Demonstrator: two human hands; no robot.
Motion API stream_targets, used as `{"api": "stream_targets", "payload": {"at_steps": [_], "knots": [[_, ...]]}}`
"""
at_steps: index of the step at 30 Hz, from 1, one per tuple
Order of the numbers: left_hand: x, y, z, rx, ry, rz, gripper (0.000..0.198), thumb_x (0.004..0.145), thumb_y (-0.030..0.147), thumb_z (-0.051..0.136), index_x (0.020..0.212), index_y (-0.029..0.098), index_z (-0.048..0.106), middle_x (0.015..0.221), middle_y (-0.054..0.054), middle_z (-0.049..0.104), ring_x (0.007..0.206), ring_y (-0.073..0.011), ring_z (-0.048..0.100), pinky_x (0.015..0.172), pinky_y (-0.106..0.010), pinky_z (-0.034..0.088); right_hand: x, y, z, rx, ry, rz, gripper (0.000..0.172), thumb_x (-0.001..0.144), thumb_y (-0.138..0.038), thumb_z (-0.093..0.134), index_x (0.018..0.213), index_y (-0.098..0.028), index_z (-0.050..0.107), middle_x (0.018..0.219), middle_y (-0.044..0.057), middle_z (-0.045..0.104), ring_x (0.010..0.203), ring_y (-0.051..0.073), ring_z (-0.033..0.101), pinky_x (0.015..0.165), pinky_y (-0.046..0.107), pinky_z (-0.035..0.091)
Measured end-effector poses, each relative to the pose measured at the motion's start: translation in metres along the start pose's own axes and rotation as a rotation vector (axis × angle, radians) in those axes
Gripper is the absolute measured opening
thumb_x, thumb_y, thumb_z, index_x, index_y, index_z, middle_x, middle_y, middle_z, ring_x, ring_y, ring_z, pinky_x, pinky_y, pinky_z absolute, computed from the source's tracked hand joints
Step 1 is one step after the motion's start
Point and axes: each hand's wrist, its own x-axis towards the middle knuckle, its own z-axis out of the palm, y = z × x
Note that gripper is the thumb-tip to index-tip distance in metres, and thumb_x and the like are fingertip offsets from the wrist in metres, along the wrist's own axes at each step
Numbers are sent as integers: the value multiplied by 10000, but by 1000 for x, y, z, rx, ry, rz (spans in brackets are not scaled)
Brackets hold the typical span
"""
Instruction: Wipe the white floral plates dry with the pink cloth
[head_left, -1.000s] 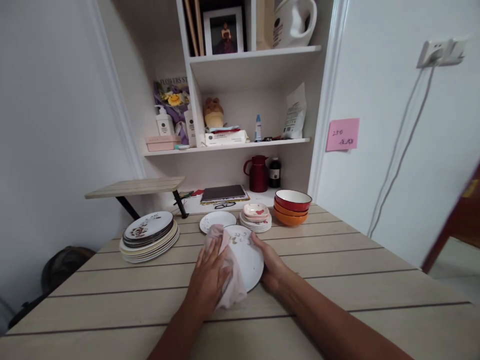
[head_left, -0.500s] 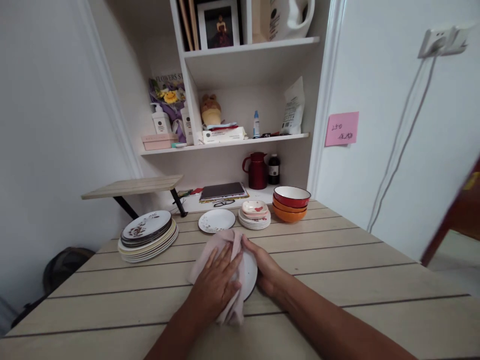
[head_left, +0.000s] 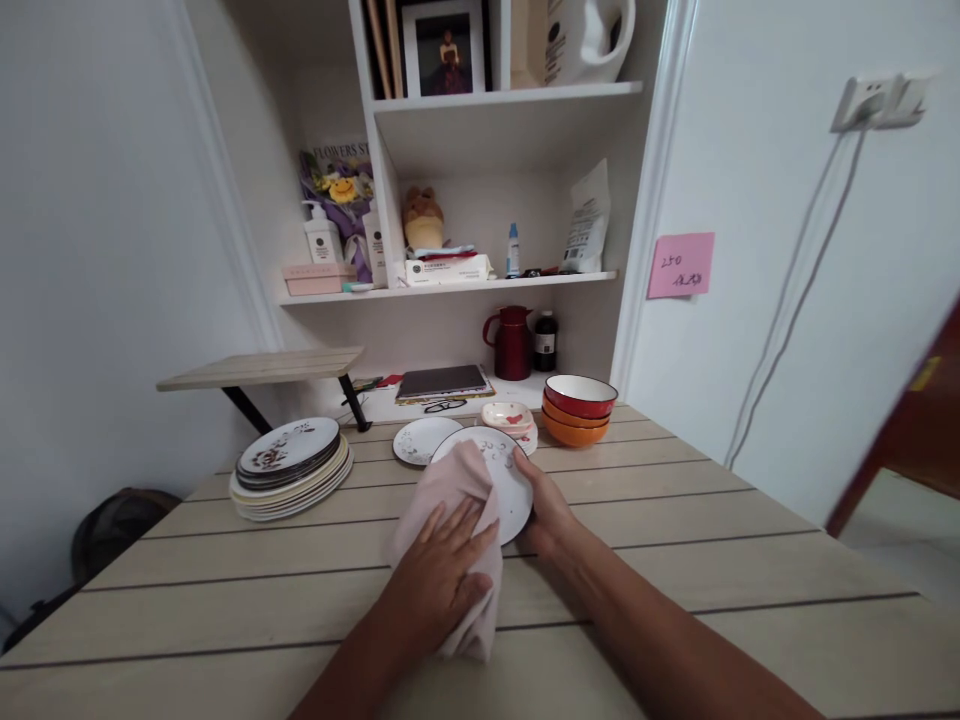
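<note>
A round white plate (head_left: 512, 490) with a dark rim and a small leaf pattern is tilted up above the table. At its right edge, my right hand (head_left: 546, 508) grips it, thumb on the front and fingers hidden behind. My left hand (head_left: 448, 565) holds a pale pink cloth (head_left: 469, 475) against the plate's left side, fingers fairly straight and slightly apart over the fabric. The cloth covers part of the plate and hangs down toward the table. Just behind lies another white patterned plate (head_left: 417, 441).
A tall stack of plates (head_left: 291, 470) stands at the left beside a small raised wooden shelf (head_left: 262, 368). Small heart-patterned dishes (head_left: 508, 416) sit behind the held plate. Red and orange bowls (head_left: 579, 410) are stacked to their right. Glasses (head_left: 445, 406) and a red jug (head_left: 512, 343) are farther back.
The held plate has been raised and tilted toward me, showing more of its face and overlapping the dishes behind. The cloth has shifted over its left side with my left hand.
</note>
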Motion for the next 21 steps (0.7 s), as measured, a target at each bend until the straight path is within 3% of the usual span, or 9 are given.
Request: {"api": "stream_targets", "payload": {"at_steps": [5, 10, 15, 21], "knots": [[-4, -18, 11, 74, 128, -126, 588, 953, 483, 357, 1487, 277, 223, 1550, -55, 265, 1426, -236, 227, 1163, -497, 180, -3, 2, 1, -50, -23, 14, 476, 813, -498, 595, 1118, -136, 637, 975, 105, 750, 899, 243, 700, 941, 400, 473], [-11, -34, 14, 105, 252, -200, 615, 964, 447, 342, 1507, 241, 137, 1568, -99, 192, 1436, -256, 187, 1142, -500, 211, -8, 20, 5, -196, -65, 82, 532, 795, -553, 595, 1120, -136, 644, 1018, 119, 738, 918, 247, 693, 947, 406, 460], [-10, -36, 12, 98, 219, -211, 614, 972, 478, 256, 1510, 228, 96, 1574, -120, 156, 1446, -255, 147, 1137, -536, 179, -10, 30, 9, -234, -67, 70, 511, 793, -539, 609, 1125, -152, 646, 1055, 98, 730, 902, 221, 687, 975, 387, 443], [-2, -27, 9, 116, 142, -85, 624, 966, 479, 299, 1508, 249, 96, 1564, -88, 210, 1435, -245, 195, 1158, -511, 156, -10, 30, 11, -207, -85, 65, 475, 822, -502, 587, 1114, -133, 650, 966, 103, 748, 876, 226, 694, 941, 379, 470]]}}
